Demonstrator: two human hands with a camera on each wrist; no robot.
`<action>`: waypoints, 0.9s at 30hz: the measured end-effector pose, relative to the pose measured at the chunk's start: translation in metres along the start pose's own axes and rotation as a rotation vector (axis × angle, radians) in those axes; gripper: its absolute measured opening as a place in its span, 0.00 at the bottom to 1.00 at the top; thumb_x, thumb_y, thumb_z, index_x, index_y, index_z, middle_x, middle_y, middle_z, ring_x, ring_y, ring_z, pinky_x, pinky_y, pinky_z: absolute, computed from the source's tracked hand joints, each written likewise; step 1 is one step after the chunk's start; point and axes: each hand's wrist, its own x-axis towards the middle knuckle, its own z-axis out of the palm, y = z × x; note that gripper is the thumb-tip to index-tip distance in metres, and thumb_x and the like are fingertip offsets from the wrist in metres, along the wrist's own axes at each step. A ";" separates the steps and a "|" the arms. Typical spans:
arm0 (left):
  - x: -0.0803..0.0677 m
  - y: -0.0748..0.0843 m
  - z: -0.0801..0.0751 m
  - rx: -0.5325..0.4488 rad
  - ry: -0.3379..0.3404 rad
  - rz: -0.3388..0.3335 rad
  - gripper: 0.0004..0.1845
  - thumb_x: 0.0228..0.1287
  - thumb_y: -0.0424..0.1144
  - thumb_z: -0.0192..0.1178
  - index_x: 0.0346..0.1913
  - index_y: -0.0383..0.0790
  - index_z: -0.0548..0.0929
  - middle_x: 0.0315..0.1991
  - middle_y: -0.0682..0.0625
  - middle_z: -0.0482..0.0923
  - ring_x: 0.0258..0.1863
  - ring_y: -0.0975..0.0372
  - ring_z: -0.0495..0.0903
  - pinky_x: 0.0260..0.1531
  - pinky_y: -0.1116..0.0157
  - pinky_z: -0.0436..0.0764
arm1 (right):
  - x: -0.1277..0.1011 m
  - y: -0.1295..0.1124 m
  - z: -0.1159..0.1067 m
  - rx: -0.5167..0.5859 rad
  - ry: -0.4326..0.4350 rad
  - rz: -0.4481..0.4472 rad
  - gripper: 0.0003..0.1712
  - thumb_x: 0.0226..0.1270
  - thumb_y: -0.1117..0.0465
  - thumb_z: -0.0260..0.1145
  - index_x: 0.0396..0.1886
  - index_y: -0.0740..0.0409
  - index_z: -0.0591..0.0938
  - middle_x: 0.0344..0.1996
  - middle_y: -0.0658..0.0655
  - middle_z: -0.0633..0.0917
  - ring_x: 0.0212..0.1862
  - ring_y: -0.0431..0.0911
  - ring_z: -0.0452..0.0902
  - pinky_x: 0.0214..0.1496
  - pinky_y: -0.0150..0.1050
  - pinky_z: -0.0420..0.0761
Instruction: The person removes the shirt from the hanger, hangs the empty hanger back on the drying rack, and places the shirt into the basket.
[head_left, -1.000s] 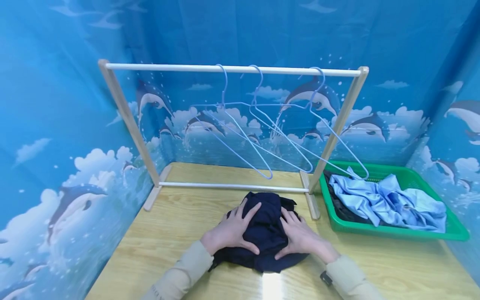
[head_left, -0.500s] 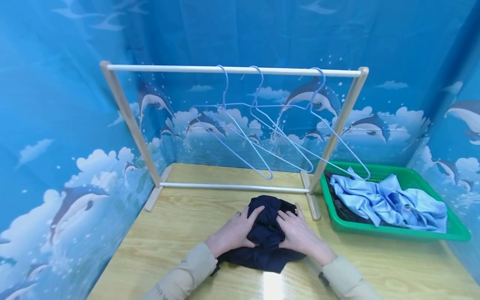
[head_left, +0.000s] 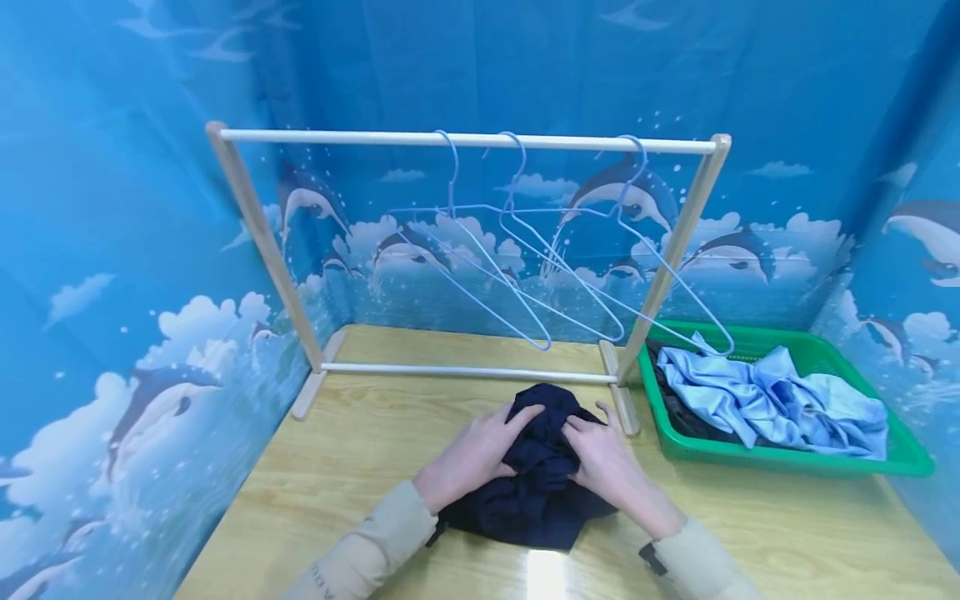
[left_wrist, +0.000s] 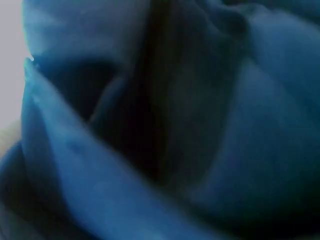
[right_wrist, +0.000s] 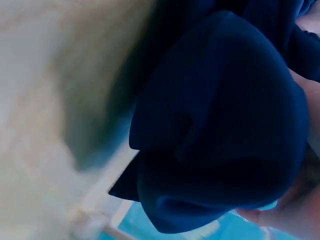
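Both forearms are extended forward over the table and converge toward the middle; they are covered in beige sleeves; the left hand [head_left: 472,457] is laid palm down with its fingers curled into dark cloth; the right hand [head_left: 609,467] is set just beside it, fingers likewise curled in; a dark band is worn at the right wrist.

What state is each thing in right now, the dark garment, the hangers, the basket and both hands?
Navy garment: bunched on the table, gripped by both hands.
Left hand: gripping the garment.
Right hand: gripping the garment.
Three hangers: bare, hooked on the rack rail.
Green basket: holding crumpled light blue cloth.
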 end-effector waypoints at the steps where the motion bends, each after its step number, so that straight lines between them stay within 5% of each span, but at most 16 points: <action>1: 0.001 0.004 -0.005 0.016 0.016 0.009 0.53 0.52 0.49 0.79 0.79 0.49 0.59 0.64 0.40 0.75 0.44 0.50 0.85 0.42 0.57 0.85 | -0.001 0.002 -0.006 -0.005 0.027 -0.001 0.29 0.23 0.57 0.86 0.29 0.59 0.79 0.35 0.56 0.84 0.32 0.52 0.83 0.53 0.61 0.77; 7: 0.015 0.029 -0.036 0.225 0.127 0.066 0.56 0.55 0.62 0.73 0.81 0.55 0.53 0.62 0.44 0.76 0.46 0.55 0.85 0.31 0.60 0.85 | -0.011 0.015 -0.044 0.005 0.226 -0.013 0.25 0.25 0.67 0.83 0.26 0.68 0.78 0.43 0.70 0.83 0.38 0.63 0.82 0.37 0.55 0.83; 14: 0.035 0.055 -0.058 0.375 0.223 0.149 0.57 0.54 0.67 0.71 0.81 0.55 0.53 0.59 0.47 0.79 0.48 0.57 0.84 0.44 0.61 0.85 | -0.022 0.028 -0.082 -0.021 0.285 0.004 0.20 0.29 0.73 0.80 0.23 0.71 0.77 0.44 0.75 0.81 0.39 0.66 0.79 0.37 0.58 0.83; 22: 0.059 0.075 -0.067 0.352 0.264 0.201 0.56 0.57 0.68 0.67 0.82 0.55 0.50 0.63 0.47 0.77 0.50 0.57 0.84 0.50 0.59 0.84 | -0.035 0.045 -0.114 -0.065 0.303 0.027 0.23 0.27 0.74 0.82 0.25 0.75 0.78 0.44 0.77 0.80 0.39 0.69 0.78 0.36 0.62 0.83; 27: 0.076 0.089 -0.073 0.310 0.266 0.235 0.55 0.59 0.66 0.66 0.83 0.56 0.48 0.63 0.47 0.75 0.48 0.57 0.83 0.43 0.63 0.85 | -0.045 0.062 -0.129 -0.056 0.310 0.047 0.17 0.57 0.61 0.67 0.26 0.75 0.78 0.42 0.76 0.79 0.36 0.68 0.77 0.33 0.61 0.82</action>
